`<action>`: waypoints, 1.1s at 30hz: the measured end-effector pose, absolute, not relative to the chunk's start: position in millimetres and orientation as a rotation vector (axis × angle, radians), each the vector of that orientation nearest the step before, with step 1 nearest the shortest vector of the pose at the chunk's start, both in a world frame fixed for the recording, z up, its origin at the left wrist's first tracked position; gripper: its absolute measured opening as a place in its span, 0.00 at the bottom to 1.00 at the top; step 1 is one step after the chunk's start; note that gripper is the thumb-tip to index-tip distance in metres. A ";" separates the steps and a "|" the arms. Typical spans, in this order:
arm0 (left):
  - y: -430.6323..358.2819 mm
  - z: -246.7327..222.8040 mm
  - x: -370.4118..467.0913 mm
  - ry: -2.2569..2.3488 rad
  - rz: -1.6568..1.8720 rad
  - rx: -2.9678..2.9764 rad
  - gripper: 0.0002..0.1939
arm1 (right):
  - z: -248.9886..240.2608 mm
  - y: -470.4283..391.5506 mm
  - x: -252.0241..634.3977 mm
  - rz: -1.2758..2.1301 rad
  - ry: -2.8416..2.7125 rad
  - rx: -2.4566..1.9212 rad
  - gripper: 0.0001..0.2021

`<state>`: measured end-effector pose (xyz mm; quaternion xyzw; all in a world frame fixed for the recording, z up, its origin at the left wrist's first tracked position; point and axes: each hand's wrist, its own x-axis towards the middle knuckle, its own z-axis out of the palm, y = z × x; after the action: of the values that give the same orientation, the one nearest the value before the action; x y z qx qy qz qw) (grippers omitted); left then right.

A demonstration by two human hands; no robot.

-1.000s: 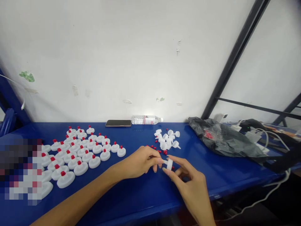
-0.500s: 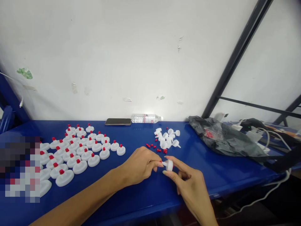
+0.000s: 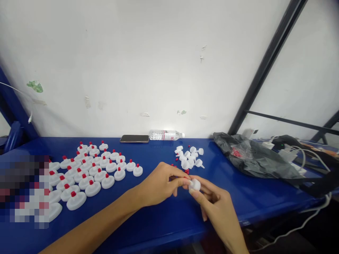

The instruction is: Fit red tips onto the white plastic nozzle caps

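Note:
Above the near part of the blue table [image 3: 159, 225], both my hands meet on one small piece. My right hand [image 3: 218, 201] holds a white nozzle cap [image 3: 195, 185] between thumb and fingers, its spout towards the left. My left hand [image 3: 161, 183] pinches the spout's end, with a small red tip cap mostly hidden under its fingertips. Just beyond lies a loose pile of white nozzle caps [image 3: 187, 162], with small red tip caps [image 3: 186, 171] scattered around it. To the left stand many white nozzle caps with red tips [image 3: 92, 188], upright in a group.
By the wall lie a dark phone [image 3: 134, 138] and a clear water bottle [image 3: 165, 135] on its side. A black plastic bag [image 3: 254, 160] with a clear bag of red pieces [image 3: 239, 152] sits at the right, near white cables [image 3: 300, 150] and a dark metal frame [image 3: 258, 77].
My left fingers have moved right, closer to the white nozzle cap in my right hand, covering more of its spout. The cap has turned slightly. The whole view has shifted a little.

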<state>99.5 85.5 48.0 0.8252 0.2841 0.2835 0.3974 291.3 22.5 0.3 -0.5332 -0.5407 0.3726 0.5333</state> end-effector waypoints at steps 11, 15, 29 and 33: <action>121.7 69.4 66.9 1.712 0.609 2.717 0.17 | -0.7 20.3 290.8 0.710 -1.344 -1.227 0.22; 131.4 75.6 52.6 1.830 0.504 2.773 0.17 | -0.1 19.1 290.4 0.700 -1.345 -1.211 0.20; 131.4 69.8 51.5 1.959 0.332 2.770 0.17 | 0.2 17.8 292.0 0.719 -1.296 -1.182 0.18; 123.7 63.3 84.6 1.655 0.460 2.842 0.18 | 0.7 18.1 292.3 0.735 -1.266 -1.165 0.16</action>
<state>84.6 123.7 63.3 0.8525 0.4962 0.1380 -0.0895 292.3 18.1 0.7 -0.5013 -0.5448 0.3161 0.5934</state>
